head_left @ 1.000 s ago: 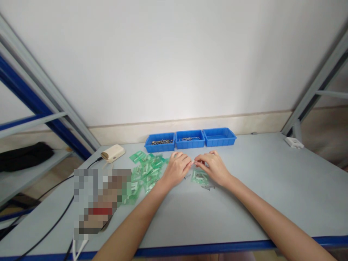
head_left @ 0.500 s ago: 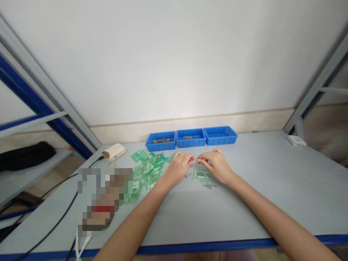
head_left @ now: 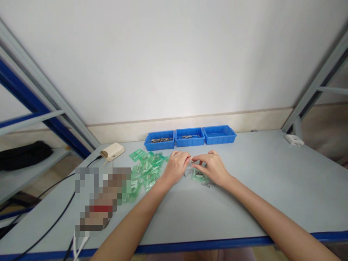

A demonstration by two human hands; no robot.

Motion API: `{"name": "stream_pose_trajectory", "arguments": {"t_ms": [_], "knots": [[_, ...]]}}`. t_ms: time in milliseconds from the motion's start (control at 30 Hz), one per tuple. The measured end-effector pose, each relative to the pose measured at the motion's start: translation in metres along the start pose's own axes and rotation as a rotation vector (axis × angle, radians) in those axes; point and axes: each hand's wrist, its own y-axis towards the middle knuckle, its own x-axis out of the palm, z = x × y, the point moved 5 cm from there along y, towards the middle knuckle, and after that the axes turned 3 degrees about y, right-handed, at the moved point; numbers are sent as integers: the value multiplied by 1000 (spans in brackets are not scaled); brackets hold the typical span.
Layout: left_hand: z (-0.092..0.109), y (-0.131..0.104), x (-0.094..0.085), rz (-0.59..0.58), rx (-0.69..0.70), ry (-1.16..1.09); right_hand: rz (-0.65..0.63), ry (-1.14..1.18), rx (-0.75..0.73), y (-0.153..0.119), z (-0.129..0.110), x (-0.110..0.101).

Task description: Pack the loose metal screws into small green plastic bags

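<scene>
My left hand [head_left: 177, 165] is closed, its fingertips pinching a small thin metal piece [head_left: 192, 161]. Facing it, my right hand [head_left: 213, 166] has its thumb and index finger around the other end of that piece, a little apart; whether they touch it is hard to tell. Below the right hand lies a green clear bag [head_left: 199, 175] with screws inside. Loose screws [head_left: 206, 185] rest just in front of the bag, and another [head_left: 187, 174] lies beside the left hand. A pile of green bags [head_left: 148, 168] spreads to the left.
Three blue trays stand along the wall: the left [head_left: 159, 146] and middle [head_left: 190, 142] hold metal pieces, the right [head_left: 219, 139] shows none. A cream device [head_left: 113, 151], black cables [head_left: 58, 217] and a pixelated object [head_left: 102, 203] are at left. A white block [head_left: 294, 140] sits far right.
The right thumb and index finger have spread a little wider at the metal piece. The whole view has shifted slightly.
</scene>
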Motion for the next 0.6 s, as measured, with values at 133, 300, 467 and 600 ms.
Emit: {"name": "stream_pose_trajectory", "arguments": {"t_ms": [133,300,467,600], "knots": [[2,0,-1,-27,-8,-15,-14,5,72,1,3,3],[2,-2,1,-38,25,-19,-28,36,87,2,4,-1],[3,-4,6,-95,80,31,-103,68,26,2,3,-4],[3,-5,8,-144,107,108,-166,54,-21,1,2,-4]]}}
